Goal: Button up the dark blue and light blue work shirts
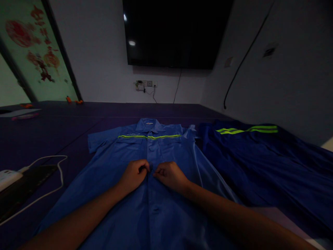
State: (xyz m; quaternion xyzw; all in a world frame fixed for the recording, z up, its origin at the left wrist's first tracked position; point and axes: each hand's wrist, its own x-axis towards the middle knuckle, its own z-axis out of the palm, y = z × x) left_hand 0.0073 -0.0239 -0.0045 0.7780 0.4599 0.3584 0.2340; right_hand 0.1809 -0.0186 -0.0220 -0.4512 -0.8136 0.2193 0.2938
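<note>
A blue short-sleeved work shirt [130, 194] lies spread front side up, its collar pointing away from me. A yellow-green stripe crosses its chest above two pocket flaps, and the button placket runs down the middle. My left hand [136, 173] pinches the shirt at the left side of the placket, thumb and forefinger together. Just across from it, my right hand [170, 175] is closed with its fingertips at the right side of the placket. A small gap separates the two hands. Whatever bit of cloth or button sits between the fingertips is too dark to make out fully.
Dark blue clothing [249, 163] with yellow-green bands lies to the right. At the left are a white power strip [10, 178], a white cable [61, 173] and a dark flat object [33, 184]. A large black screen [179, 34] hangs on the far wall above sockets [148, 84].
</note>
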